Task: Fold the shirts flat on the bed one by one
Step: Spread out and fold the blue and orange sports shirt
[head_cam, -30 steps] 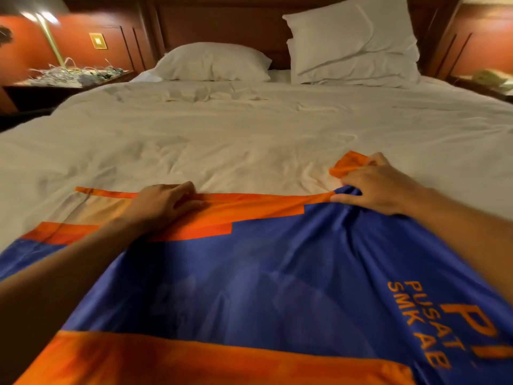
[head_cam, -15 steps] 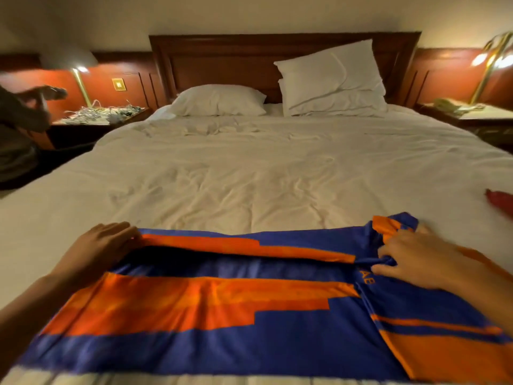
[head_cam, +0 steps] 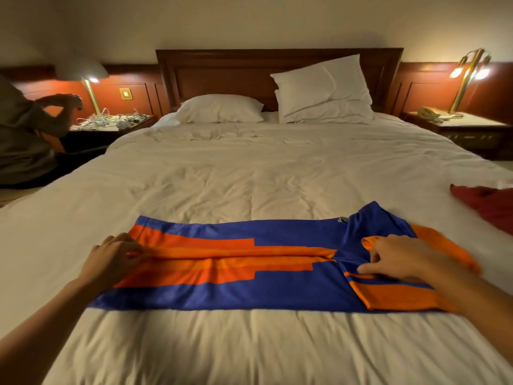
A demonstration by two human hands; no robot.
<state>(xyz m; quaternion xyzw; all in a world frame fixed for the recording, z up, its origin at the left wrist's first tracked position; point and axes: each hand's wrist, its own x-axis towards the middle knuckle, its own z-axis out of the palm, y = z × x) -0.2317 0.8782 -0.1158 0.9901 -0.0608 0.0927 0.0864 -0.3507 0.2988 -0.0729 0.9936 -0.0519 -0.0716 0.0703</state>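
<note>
Red cloth (head_cam: pixel 488 209) off-frame at right; shirt (head_cam: pixel 222 295) logo illegible.

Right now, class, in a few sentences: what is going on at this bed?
A person is folding a blue and orange shirt spread on the bed. The left hand pinches its folded edge at one end; the right hand grips fabric near the collar. One side is folded over. A red garment lies to the right.

The person's 2 arms are uncovered along their whole visible length: a slender left forearm (head_cam: pixel 41 329) leading to a bare left hand (head_cam: pixel 111 259), and a right forearm (head_cam: pixel 480 298) leading to a bare right hand (head_cam: pixel 399 258), both in warm lamplight
</note>
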